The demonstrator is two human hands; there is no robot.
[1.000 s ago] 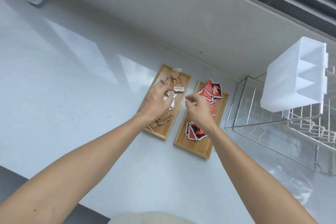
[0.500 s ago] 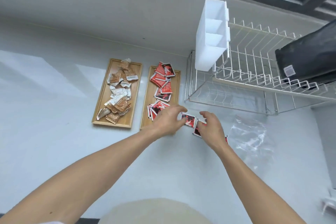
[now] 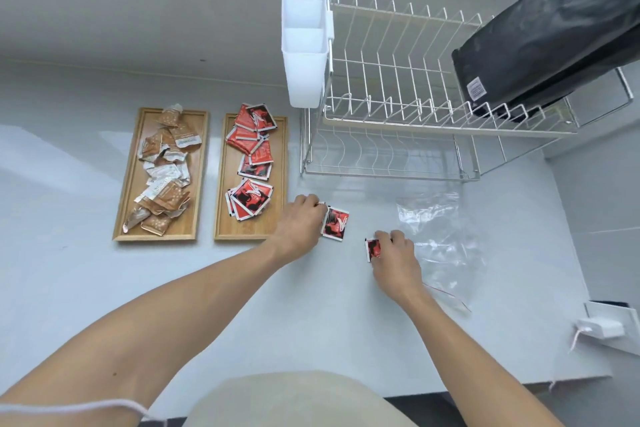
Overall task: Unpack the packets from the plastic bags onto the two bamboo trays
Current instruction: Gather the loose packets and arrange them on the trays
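Head view: the last loose red packets are being gathered off the bench point(image 3: 173, 288), taking the right-hand bamboo tray point(image 3: 286, 177) as landmark. The left hand point(image 3: 299, 224) sits just right of that tray's near corner, fingers curled onto the edge of a red-and-black packet point(image 3: 336, 222) lying flat on the bench. Farther right, the right hand point(image 3: 394, 255) pinches a second red packet point(image 3: 373, 250), seemingly tilted up off the surface. Beyond it lies a clear plastic bag point(image 3: 440, 236), apparently flat and emptied. The landmark tray already holds red packets; the left bamboo tray point(image 3: 126, 184) beside it holds brown ones.

Likely next: lift both packets and carry them left onto the red tray, into its bare near end.

Fingertips under both hands are hidden, so how firm each grip is remains unclear. Print on the packets is unreadable.
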